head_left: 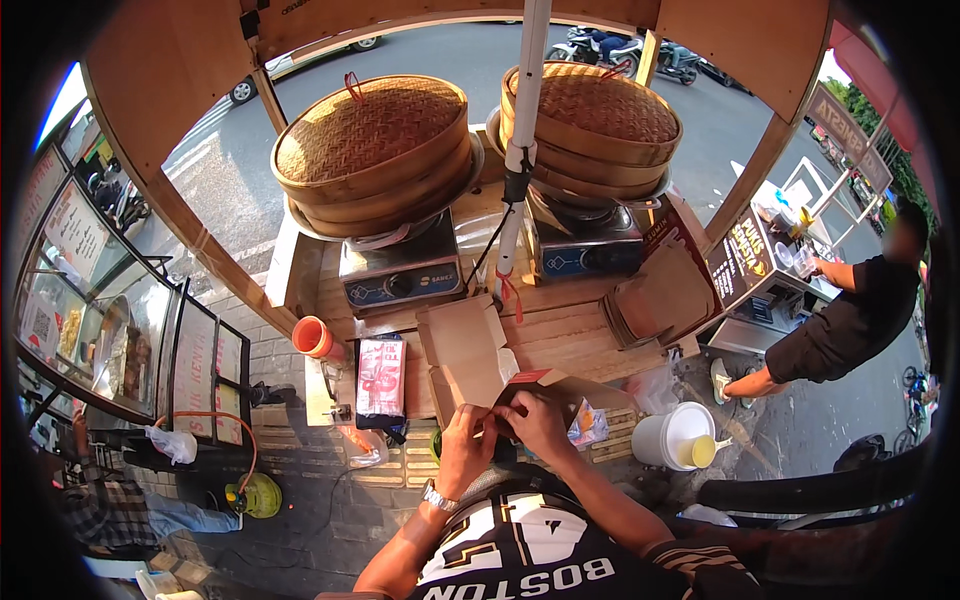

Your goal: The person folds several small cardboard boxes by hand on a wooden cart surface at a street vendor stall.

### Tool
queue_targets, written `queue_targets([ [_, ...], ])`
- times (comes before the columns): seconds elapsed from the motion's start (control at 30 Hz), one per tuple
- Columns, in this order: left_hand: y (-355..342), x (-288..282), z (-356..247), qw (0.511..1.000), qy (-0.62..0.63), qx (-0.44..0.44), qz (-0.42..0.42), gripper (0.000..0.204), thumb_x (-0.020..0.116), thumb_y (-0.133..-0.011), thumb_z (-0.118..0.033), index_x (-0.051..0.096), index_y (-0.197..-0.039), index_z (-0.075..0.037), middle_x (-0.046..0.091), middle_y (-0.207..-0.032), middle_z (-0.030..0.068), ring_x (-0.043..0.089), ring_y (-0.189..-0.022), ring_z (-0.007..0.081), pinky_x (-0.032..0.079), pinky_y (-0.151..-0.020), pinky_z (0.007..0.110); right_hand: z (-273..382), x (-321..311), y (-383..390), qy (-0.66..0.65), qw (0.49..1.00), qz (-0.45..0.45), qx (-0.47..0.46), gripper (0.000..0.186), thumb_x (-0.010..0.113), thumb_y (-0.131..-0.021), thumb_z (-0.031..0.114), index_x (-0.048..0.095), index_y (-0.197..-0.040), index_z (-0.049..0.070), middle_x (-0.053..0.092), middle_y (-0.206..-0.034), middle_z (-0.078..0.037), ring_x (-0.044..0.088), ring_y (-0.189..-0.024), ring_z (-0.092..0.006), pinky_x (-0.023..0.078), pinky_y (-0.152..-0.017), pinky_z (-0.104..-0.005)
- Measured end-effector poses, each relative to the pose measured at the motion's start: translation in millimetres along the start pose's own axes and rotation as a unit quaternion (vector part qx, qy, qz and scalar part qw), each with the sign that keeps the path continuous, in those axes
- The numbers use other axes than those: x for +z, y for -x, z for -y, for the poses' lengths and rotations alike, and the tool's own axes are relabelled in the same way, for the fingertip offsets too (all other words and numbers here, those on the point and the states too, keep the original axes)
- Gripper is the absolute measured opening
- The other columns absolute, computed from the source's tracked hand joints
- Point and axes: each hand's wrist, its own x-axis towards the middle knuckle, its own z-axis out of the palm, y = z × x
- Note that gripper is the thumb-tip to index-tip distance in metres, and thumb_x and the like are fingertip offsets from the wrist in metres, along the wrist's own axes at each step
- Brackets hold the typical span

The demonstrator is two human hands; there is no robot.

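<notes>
At the near edge of the wooden counter, both hands pinch the rim of a partly folded brown cardboard box (462, 345). My left hand (466, 448), with a metal watch on its wrist, has its fingers closed at the box's near corner. Right beside it, my right hand (537, 424) is closed on a raised panel with reddish print on its outside. The box's wide flap lies toward the counter, unfolded and tilted. My fingers hide the corner between them. To the right lies a stack of flat brown cardboard blanks (650, 300).
Two woven bamboo steamers (375, 150) (590, 125) stand on metal gas stoves (400, 265) (585, 240) beyond the box. A white pole (522, 130) rises between them. An orange cup (314, 338) and a red-and-white packet (381, 380) sit left, a white bucket (655, 440) right. Another person (850, 310) stands at a neighbouring stall.
</notes>
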Motion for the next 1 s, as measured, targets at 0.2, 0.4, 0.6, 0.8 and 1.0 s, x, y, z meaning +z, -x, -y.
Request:
queue_targets([
  [0.2, -9, 4, 25, 0.994, -0.052, -0.071, -0.07, 0.011, 0.063, -0.097, -0.006, 0.058, -0.092, 0.003, 0.067, -0.075, 0.0141, 0.069, -0.064, 0.0242, 0.053, -0.058, 0.033, 22, -42, 29, 0.15, 0.97, 0.105, -0.158, 0.03, 0.067, -0.096, 0.034, 0.071, -0.111, 0.008, 0.065, -0.11, -0.012, 0.061, -0.106, -0.0336, 0.047, -0.094, -0.0471],
  [0.4, -27, 1, 11, 0.943, 0.263, -0.202, -0.021, 0.019, 0.056, -0.107, -0.017, 0.058, -0.104, 0.001, 0.069, -0.095, 0.0083, 0.074, -0.078, 0.0172, 0.062, -0.068, 0.03, -24, -67, 24, 0.27, 0.93, -0.045, -0.246, 0.04, 0.069, -0.083, 0.018, 0.07, -0.123, 0.012, 0.065, -0.12, -0.005, 0.058, -0.106, -0.0241, 0.043, -0.095, -0.0422],
  [0.6, -4, -19, 42, 0.975, 0.149, -0.161, -0.022, 0.015, 0.061, -0.103, -0.014, 0.065, -0.106, 0.0, 0.07, -0.088, 0.0087, 0.072, -0.079, 0.0158, 0.056, -0.066, 0.029, -95, -154, -52, 0.387, 0.887, -0.209, -0.139, 0.034, 0.063, -0.091, 0.014, 0.069, -0.123, 0.008, 0.067, -0.127, -0.011, 0.057, -0.118, -0.0328, 0.039, -0.103, -0.0544],
  [0.8, 2, -25, 33, 0.997, 0.02, -0.071, 0.027, 0.019, 0.063, -0.101, -0.021, 0.064, -0.105, -0.002, 0.068, -0.086, 0.0148, 0.069, -0.077, 0.0226, 0.054, -0.071, 0.035, -211, -201, -51, 0.457, 0.872, -0.161, -0.075, 0.037, 0.06, -0.1, 0.017, 0.06, -0.135, 0.009, 0.067, -0.119, -0.018, 0.061, -0.109, -0.0328, 0.045, -0.094, -0.0472],
  [1.0, 21, -33, 37, 0.993, 0.037, -0.104, -0.044, 0.023, 0.06, -0.101, -0.024, 0.061, -0.1, -0.001, 0.066, -0.083, 0.0171, 0.066, -0.074, 0.0309, 0.052, -0.068, 0.04, -129, -203, -62, 0.459, 0.884, -0.052, -0.064, 0.023, 0.06, -0.098, 0.015, 0.075, -0.11, 0.002, 0.073, -0.11, -0.021, 0.067, -0.105, -0.038, 0.051, -0.094, -0.046],
])
